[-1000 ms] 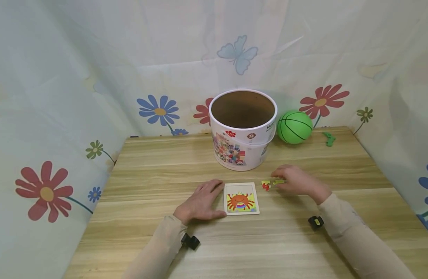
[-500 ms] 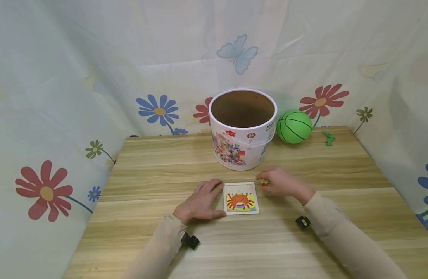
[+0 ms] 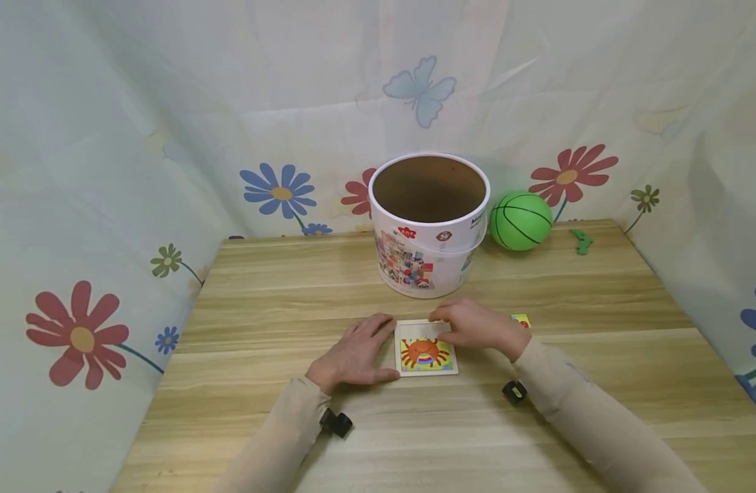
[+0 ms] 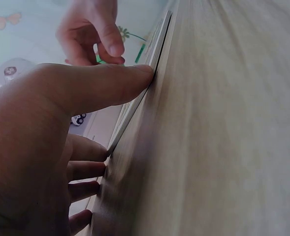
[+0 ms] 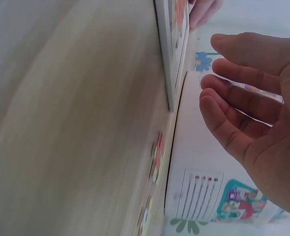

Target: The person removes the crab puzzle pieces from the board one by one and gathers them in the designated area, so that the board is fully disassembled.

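A square puzzle board (image 3: 426, 368) with a pale rim lies on the table, its lower part showing an orange crab on yellow, with a bare strip along its upper part. My left hand (image 3: 355, 355) rests on the table, thumb and index finger touching the board's left edge near its corners. Over the board's upper right corner hovers my right hand (image 3: 476, 325), its fingers loosely bent and nothing visible between them in the right wrist view. Yellow-and-red puzzle pieces (image 5: 157, 156) lie on the table right of the board; in the head view the right hand partly hides them.
Behind the board stands a large white bucket (image 3: 424, 263) with a handle. A green ball (image 3: 521, 220) sits beside it, and a small green curved object (image 3: 581, 241) lies farther right. Printed curtains (image 3: 316, 96) hang around the table (image 3: 279, 294).
My right hand has moved left, from the loose puzzle pieces to above the board's upper right corner. A yellow-and-red piece now shows right of its wrist. My left hand stays at the board's edge.
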{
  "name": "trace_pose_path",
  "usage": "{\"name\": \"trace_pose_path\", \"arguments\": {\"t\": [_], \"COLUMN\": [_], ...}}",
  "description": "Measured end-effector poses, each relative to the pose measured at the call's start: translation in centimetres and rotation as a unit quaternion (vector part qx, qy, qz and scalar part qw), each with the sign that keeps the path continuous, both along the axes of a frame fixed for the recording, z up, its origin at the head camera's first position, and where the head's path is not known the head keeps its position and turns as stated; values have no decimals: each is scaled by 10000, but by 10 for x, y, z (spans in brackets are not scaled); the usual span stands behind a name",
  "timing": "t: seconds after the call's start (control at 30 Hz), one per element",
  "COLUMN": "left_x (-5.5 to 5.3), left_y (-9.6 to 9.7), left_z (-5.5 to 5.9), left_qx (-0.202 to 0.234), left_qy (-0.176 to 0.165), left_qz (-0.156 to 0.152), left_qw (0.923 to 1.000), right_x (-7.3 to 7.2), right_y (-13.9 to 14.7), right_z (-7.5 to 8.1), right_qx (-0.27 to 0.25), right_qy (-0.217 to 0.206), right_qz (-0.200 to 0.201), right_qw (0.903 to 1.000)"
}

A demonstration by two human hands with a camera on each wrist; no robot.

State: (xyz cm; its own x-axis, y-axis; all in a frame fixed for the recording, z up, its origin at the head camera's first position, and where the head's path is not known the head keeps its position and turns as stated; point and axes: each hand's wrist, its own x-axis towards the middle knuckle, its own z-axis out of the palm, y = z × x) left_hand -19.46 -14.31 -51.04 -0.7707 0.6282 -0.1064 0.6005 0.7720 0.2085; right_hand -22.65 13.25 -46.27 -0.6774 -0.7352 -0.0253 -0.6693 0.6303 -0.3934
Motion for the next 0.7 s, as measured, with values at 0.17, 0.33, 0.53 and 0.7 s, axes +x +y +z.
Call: {"name": "trace_pose_path", "arguments": {"t": [0.17, 0.33, 0.53, 0.7], "left_x": [-1, -1, -1, 0], "left_y": [-1, 0, 0, -1], "left_z": [1, 1, 1, 1], "left_qx": [34, 56, 78, 78], "left_qy": [-44, -77, -21, -20], "left_qz": [-6, -8, -32, -36], "left_qw": [10000, 10000, 10000, 10000], "right_x": [0, 3, 7, 8], "right_y": [-10, -20, -30, -37], "right_z": [-2, -3, -4, -7], "right_qx": [-38, 34, 155, 250], "right_qy": [188, 240, 113, 152], "right_qz": [201, 377, 360, 459], "right_qw": [9996, 9990, 9992, 9985]}}
